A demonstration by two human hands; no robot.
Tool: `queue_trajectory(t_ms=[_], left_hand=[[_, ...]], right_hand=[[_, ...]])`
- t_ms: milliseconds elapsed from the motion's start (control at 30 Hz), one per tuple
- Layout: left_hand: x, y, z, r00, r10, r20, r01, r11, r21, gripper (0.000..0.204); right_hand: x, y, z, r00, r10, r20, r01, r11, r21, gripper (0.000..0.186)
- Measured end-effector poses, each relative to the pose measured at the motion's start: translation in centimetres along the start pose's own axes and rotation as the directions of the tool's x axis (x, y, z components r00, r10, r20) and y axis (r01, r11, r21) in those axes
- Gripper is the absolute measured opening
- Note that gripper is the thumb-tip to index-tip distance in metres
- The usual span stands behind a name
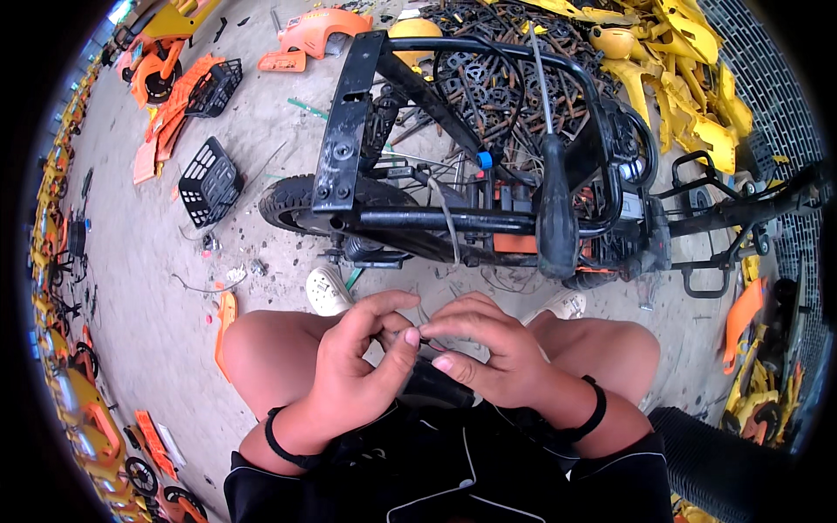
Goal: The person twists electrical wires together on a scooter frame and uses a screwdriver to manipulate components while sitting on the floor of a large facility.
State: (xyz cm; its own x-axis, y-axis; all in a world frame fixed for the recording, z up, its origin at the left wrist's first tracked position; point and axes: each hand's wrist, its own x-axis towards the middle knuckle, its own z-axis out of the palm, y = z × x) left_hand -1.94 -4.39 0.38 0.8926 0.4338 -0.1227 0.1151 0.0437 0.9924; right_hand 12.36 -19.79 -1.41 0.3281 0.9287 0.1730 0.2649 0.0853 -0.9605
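In front of my lap, my left hand (362, 353) and my right hand (488, 349) meet with fingers bent and pinched. Between the fingertips is a small, thin dark piece like a wire (427, 341), mostly covered by the fingers. Just beyond my knees lies a stripped black scooter frame (392, 218) with a knobby tyre (292, 207) at its left end. A long screwdriver (557, 209) with a dark handle rests across the frame's tube, its shaft pointing away from me. A blue clip-like part (485, 159) sits on the frame, among exposed cables. Neither hand touches the frame.
Behind the frame lies a heap of rusty metal parts (497, 87). Yellow body panels (689, 96) are piled at the far right. Black baskets (212, 181) and orange panels (323, 33) lie on the floor to the left and far side. A black ribbed object (711, 453) stands at my right.
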Motion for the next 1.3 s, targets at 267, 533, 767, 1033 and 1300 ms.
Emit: queue_trajectory(t_ms=[267, 533, 767, 1033, 1300], left_hand=[[1.1, -0.7, -1.3, 0.989, -0.097, 0.113, 0.110, 0.988, -0.112, 0.015], [2.0, -2.7, -1.4, 0.976, -0.033, 0.216, 0.095, 0.954, -0.284, 0.019], [2.2, -4.2, -1.6, 0.984, -0.095, 0.151, 0.160, 0.843, -0.514, 0.029], [0.6, -4.6, -0.8, 0.951, -0.210, 0.229, 0.311, 0.615, -0.725, 0.029], [0.8, -3.7, -0.7, 0.971, -0.196, 0.134, 0.232, 0.660, -0.715, 0.031]], right_hand=[[0.3, -0.1, 0.8, 0.978, 0.102, -0.181, -0.081, 0.989, 0.121, 0.012], [1.2, 0.1, 2.4, 0.917, 0.243, -0.318, -0.151, 0.946, 0.288, 0.015], [1.9, 0.0, 4.3, 0.921, -0.081, -0.382, 0.082, 0.997, -0.014, 0.016], [1.9, 0.3, 6.0, 0.924, -0.085, -0.373, 0.146, 0.980, 0.137, 0.020], [2.1, -0.3, 5.7, 0.926, -0.101, -0.364, 0.140, 0.987, 0.083, 0.036]])
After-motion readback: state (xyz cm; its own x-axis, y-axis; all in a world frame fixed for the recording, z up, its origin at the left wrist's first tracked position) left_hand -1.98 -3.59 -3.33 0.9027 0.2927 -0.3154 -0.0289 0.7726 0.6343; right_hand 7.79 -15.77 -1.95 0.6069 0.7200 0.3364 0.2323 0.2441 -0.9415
